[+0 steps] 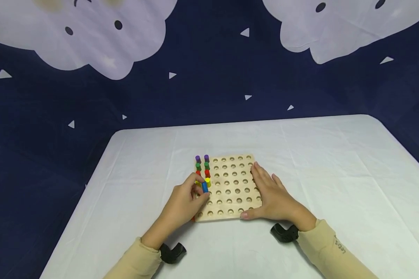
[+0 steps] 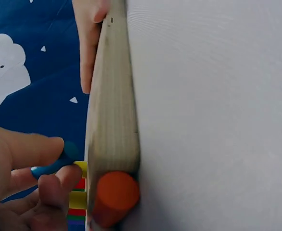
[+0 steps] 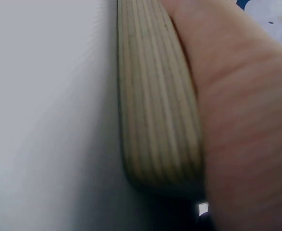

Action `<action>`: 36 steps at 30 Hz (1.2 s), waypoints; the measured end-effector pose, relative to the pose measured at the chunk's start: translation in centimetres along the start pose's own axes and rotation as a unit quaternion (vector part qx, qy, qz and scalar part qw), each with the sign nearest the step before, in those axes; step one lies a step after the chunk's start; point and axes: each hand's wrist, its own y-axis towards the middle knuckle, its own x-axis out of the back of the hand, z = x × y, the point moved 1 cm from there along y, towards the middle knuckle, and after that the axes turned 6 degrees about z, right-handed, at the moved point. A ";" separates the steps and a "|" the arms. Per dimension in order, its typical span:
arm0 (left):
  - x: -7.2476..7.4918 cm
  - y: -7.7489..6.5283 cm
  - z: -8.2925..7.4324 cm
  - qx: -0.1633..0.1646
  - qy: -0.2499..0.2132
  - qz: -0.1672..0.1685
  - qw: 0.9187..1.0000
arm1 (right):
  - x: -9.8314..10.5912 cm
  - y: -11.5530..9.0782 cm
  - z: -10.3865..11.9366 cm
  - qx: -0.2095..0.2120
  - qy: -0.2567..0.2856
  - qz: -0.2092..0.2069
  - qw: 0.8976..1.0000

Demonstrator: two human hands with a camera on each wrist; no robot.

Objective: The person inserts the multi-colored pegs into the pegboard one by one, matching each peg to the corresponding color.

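Observation:
A square wooden pegboard (image 1: 230,186) with rows of round holes lies on the table. My left hand (image 1: 186,199) pinches a blue peg (image 1: 205,187) between thumb and fingers over the board's left part, just in front of a yellow peg (image 1: 208,182). In the left wrist view the blue peg (image 2: 56,163) is tilted, apart from the board. Purple (image 1: 206,158), green (image 1: 206,165) and red pegs (image 1: 207,173) stand in the two left columns, partly hidden by my fingers. My right hand (image 1: 274,195) rests along the board's right edge, fingers straight, thumb at the front edge.
An orange-red peg (image 2: 116,195) lies against the board's side near its front left corner. White cloth covers the table (image 1: 335,174). A dark blue curtain (image 1: 209,85) with clouds hangs behind. Black curved pieces (image 1: 173,254) sit at both wrists.

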 end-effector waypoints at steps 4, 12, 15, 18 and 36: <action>-0.6 0.3 0.1 -0.015 0.044 -0.015 0.999 | 0.0 0.0 0.0 -0.001 0.000 0.001 1.000; -0.9 0.6 -0.3 -0.052 0.145 -0.033 0.988 | 0.0 0.0 -0.1 -0.003 -0.003 -0.001 1.000; -0.9 0.6 -0.5 -0.087 0.184 -0.044 0.978 | 0.0 0.0 -0.2 -0.002 -0.004 -0.001 1.000; -0.9 0.6 -0.7 -0.133 0.212 -0.051 0.967 | 0.0 0.0 -0.2 -0.001 -0.003 -0.002 1.000; 1.6 -0.7 1.1 -0.105 0.157 -0.027 0.982 | -0.2 0.1 -0.1 0.000 -0.004 -0.002 1.000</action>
